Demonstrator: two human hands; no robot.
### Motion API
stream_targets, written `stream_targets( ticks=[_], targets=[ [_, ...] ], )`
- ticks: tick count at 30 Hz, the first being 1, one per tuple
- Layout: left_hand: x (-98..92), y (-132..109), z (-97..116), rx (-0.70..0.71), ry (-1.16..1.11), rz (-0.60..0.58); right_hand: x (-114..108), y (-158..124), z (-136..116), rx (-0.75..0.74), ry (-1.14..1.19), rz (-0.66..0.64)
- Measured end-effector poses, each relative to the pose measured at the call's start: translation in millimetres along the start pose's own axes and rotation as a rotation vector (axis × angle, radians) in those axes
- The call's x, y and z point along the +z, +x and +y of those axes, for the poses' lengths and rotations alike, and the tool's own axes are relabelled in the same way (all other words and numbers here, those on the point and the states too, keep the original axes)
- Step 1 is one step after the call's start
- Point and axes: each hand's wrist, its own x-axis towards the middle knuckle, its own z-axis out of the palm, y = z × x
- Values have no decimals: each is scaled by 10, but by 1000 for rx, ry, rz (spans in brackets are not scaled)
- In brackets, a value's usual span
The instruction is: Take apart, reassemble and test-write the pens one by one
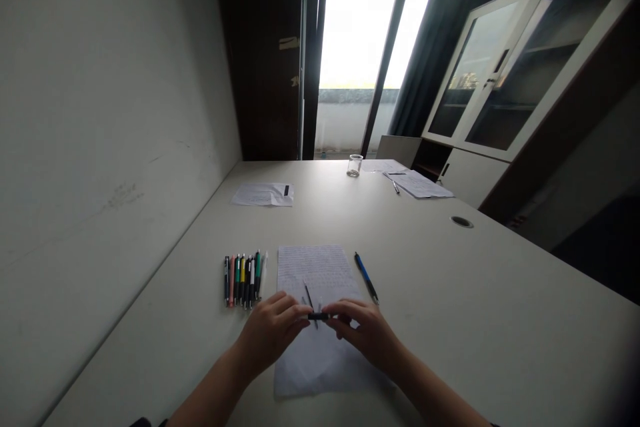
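Over a lined sheet of paper (310, 370), my left hand (274, 325) and my right hand (364, 328) pinch opposite ends of a short black pen barrel (319, 316), held level. Its ends are hidden in my fingertips. Beneath it on the sheet lies a thin dark pen refill (309, 293), partly covered by the barrel. A small pale piece beside the refill is too blurred to name. To the right of the paper rests a blue and black pen (367, 277), apart from my right hand.
Several pens (243, 279) lie in a row left of the sheet, near my left hand. Farther back are a loose paper (264, 194), a glass jar (355, 165) and a stack of papers (420, 184) with a pen. A cable hole (461, 221) is at the right.
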Motion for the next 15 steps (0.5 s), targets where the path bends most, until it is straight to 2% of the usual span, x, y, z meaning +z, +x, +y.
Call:
stream_targets(
  ticks=[7, 15],
  targets=[
    [-32, 22, 27, -32, 6, 34, -4, 3, 3, 3, -36, 4],
    [-51, -7, -53, -175, 22, 209, -36, 53, 115, 127, -248, 111]
  ],
)
